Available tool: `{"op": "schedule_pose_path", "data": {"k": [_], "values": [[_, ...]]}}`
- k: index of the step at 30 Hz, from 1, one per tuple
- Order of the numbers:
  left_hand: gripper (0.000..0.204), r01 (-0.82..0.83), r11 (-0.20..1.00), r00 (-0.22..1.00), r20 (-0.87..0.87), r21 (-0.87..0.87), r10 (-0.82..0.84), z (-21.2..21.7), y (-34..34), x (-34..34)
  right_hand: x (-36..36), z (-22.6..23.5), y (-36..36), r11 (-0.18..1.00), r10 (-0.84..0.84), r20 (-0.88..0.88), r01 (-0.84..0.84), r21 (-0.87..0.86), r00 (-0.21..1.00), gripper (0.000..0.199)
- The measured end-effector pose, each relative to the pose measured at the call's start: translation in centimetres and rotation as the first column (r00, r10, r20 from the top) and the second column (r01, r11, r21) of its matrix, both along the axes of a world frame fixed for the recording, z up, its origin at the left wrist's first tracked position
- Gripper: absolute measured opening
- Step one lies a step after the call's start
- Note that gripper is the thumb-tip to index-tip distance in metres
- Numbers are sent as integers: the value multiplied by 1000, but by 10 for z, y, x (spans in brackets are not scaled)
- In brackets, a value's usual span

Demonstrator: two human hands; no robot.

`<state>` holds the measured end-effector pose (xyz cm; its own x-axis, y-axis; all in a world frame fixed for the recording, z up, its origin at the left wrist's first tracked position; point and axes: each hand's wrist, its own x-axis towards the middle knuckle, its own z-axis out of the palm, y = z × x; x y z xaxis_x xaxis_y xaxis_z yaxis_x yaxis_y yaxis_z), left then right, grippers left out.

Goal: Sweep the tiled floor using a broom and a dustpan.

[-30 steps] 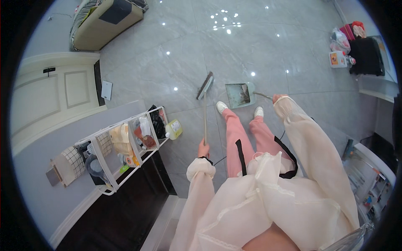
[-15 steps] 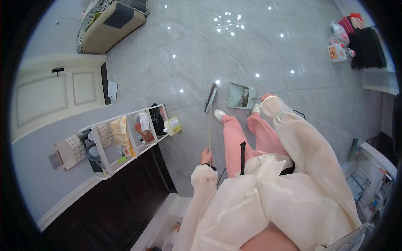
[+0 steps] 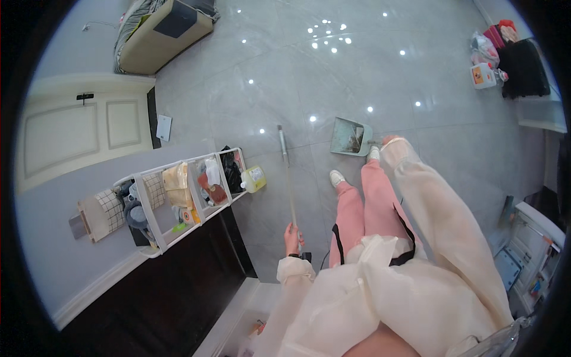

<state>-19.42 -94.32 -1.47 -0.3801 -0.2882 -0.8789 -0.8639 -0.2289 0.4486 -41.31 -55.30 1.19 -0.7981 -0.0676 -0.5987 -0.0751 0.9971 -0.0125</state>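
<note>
My left hand (image 3: 292, 239) is closed round the pole of a long-handled broom (image 3: 282, 144). The broom's narrow grey head is out on the tiled floor, seen nearly edge-on, left of my feet. Ahead of my shoes a pale green dustpan (image 3: 364, 141) is at floor level, its inside marked with dark dirt or debris. My right hand (image 3: 391, 140), partly covered by the cream sleeve, is closed at the dustpan's handle; the fingers barely show. A gap of bare floor separates broom head and dustpan.
A white shelf rack (image 3: 197, 168) with bags and household items stands at left, a jug of yellow liquid (image 3: 254, 179) beside it. A padded beige sofa (image 3: 166, 37) is far left. White jug (image 3: 483, 76) and black case (image 3: 523, 68) stand far right.
The broom head has swung left, away from the dustpan, and turned. The dustpan and right hand have shifted slightly right. My left shoe has moved right, nearer the other.
</note>
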Motion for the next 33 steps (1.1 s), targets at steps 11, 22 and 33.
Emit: {"op": "schedule_pose_path", "data": {"k": [11, 22, 33], "values": [[34, 68, 998, 994, 84, 4, -69, -52, -33, -14, 81, -14, -7, 971, -226, 87, 217, 101, 970, 21], [42, 103, 994, 994, 47, -41, -101, -71, -16, 15, 119, 34, -15, 871, -491, 209, 481, 100, 846, 24], [35, 172, 983, 985, 42, -70, -169, -65, 49, 19, 145, 15, 8, 850, -523, 206, 524, 54, 827, 22]]}}
